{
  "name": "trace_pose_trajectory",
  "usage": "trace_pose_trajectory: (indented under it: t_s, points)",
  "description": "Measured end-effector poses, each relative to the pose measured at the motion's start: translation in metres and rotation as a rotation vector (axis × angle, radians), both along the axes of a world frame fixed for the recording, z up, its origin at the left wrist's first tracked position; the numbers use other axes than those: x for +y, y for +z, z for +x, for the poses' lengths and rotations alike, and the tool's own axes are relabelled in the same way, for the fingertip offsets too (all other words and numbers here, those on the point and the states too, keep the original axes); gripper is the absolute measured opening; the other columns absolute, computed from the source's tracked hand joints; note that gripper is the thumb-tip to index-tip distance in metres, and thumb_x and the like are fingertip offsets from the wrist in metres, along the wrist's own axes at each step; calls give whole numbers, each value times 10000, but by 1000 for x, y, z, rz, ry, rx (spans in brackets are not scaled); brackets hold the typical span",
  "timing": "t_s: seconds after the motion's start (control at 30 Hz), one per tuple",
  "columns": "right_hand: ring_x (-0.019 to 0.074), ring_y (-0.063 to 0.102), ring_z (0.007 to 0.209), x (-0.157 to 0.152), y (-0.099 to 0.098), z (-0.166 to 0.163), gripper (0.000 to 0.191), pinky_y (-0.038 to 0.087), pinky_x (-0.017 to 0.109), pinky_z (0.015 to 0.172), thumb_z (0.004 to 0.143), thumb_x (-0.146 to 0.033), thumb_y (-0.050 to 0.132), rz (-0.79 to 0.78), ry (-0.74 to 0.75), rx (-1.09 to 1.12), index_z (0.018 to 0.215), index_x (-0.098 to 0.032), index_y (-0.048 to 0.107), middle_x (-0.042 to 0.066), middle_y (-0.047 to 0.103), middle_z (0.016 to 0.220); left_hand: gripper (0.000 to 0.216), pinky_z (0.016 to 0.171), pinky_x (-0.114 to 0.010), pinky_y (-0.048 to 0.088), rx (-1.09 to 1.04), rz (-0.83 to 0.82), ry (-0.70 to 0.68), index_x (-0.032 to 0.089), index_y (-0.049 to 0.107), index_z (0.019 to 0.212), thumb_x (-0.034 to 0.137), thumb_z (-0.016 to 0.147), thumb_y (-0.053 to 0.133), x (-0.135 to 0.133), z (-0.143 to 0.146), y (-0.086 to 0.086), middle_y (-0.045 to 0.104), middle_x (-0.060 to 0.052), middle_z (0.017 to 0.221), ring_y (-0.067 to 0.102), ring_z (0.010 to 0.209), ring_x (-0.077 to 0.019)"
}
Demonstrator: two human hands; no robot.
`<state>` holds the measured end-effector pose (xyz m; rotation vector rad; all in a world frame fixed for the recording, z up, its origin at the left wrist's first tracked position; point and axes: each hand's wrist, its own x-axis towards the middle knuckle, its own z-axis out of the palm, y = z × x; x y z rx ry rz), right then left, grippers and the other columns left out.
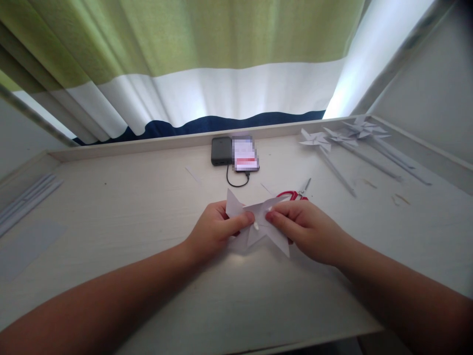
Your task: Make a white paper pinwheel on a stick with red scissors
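A white folded paper shape with pointed flaps (pixel 258 227) lies between both hands at the middle of the pale wooden table (pixel 129 222). My left hand (pixel 214 229) grips its left side, thumb pressed on the centre. My right hand (pixel 303 229) pinches its right side, fingers closed over the paper. Red-handled scissors (pixel 295 193) lie just behind my right hand, partly hidden by it.
Three finished white paper pinwheels on sticks (pixel 343 143) lie at the back right. A dark power bank (pixel 220 150) and a cabled phone (pixel 244 155) sit at the back centre. Paper strips (pixel 25 199) lie at the left edge. A striped curtain hangs behind.
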<state>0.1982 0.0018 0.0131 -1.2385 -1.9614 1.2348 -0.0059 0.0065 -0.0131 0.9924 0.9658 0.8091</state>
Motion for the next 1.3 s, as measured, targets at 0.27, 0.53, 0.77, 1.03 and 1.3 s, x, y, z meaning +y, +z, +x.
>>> trace_pose_trajectory:
  t_s: [0.27,0.53,0.77,1.03,1.3]
  points:
    - [131,548,625,0,-9,-2,255,408,231,550,873,-400,591,-229,41,283,777,-163,590,4,590,684,211,588,-215,461,-58,23,-14,125,686,824,302,729,750,-1,3,6,677,-24,721,600,612,-117]
    - [152,558,699,11,12,19,347,431,265,634,901,-469,523,-82,100,231,852,-161,675,35,619,760,166,576,-195,439,149,148,-200,132,718,846,279,769,716,-1,-1,14,689,-24,752,595,642,-108]
    - [108,491,587,2,23,11,339,358,237,522,903,-410,527,-184,351,-194,667,-169,559,-22,541,636,145,509,-153,364,275,196,-389,115,696,766,261,772,692,-7,4,22,597,17,646,491,576,-62]
    - [86,485,530,3,18,13,392,361,218,521,929,-390,479,-208,399,-227,622,-162,562,-22,578,590,158,490,-153,383,253,82,-514,115,680,840,256,769,691,-5,3,24,609,11,665,506,553,-64]
    - [105,540,516,3,16,10,438,408,221,544,924,-411,473,-275,381,-230,579,-155,559,7,614,554,206,487,-162,390,268,38,-560,111,683,862,294,771,707,-1,0,23,633,-8,688,532,559,-77]
